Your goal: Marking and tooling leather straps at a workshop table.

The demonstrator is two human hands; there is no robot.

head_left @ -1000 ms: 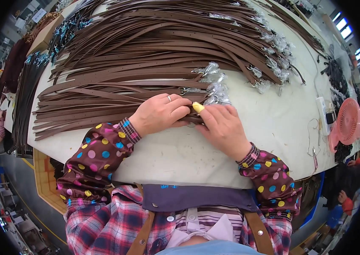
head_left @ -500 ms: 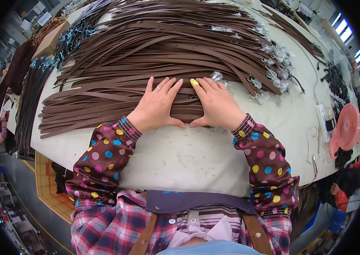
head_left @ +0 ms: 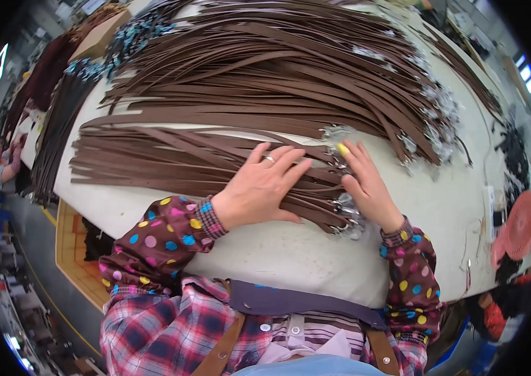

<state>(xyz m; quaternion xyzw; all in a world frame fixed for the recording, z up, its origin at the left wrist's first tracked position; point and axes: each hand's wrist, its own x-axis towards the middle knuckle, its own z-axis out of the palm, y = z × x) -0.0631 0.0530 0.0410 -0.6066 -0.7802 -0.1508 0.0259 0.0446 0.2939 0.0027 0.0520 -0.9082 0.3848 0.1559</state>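
A bundle of brown belts (head_left: 171,164) lies across the near part of the white table, its buckle ends wrapped in clear plastic (head_left: 348,213) at the right. Flat on these belts rests my left hand (head_left: 262,185), fingers spread, a ring on one finger. My right hand (head_left: 369,185) is at the buckle ends, its fingers stretched along them and a yellow cover on one fingertip. Neither hand closes round a belt. Just beyond, a larger heap of brown belts (head_left: 265,75) spreads over the table, its plastic-wrapped buckles also to the right.
On the right side of the white table (head_left: 425,207) stand a pink fan (head_left: 521,225) and a white device (head_left: 488,203). Dark straps (head_left: 58,135) hang over the left edge, near a cardboard box (head_left: 99,34). Another person (head_left: 5,163) is at the far left.
My hands have moved apart, the right one to the buckle ends. The near belts now lie separated from the big heap, their buckle ends nearer me. The whole view has shifted slightly.
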